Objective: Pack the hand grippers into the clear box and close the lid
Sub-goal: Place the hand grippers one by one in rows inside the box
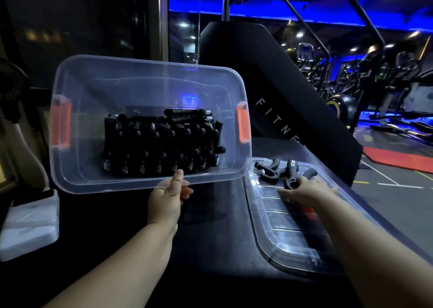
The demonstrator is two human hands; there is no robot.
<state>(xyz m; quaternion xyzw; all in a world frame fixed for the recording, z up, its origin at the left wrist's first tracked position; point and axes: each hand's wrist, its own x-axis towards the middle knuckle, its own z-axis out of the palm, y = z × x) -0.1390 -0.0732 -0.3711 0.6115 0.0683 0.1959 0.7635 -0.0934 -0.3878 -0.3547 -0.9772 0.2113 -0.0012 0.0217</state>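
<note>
on the lid, right side: right hand (pixel 304 190) closing its fingers round a black hand gripper (pixel 291 183), not lifted yet
left grip: left hand (pixel 167 196) pinching the near rim of the clear box (pixel 77 120), thumb on the rim, tilting its opening toward the camera
loose grippers: a few more (pixel 271 169) lie just beyond on the clear lid (pixel 293 235)
box contents: packed grippers (pixel 161 143) in tidy rows, steel springs showing
doing it well: judged, take one gripper by a handle, keep the box tilted steady, slot it beside the rows
materials: ribbed translucent plastic, orange latches (pixel 243 122), matte rubbery curved handles, dark padded surface (pixel 210 237) beneath
</note>
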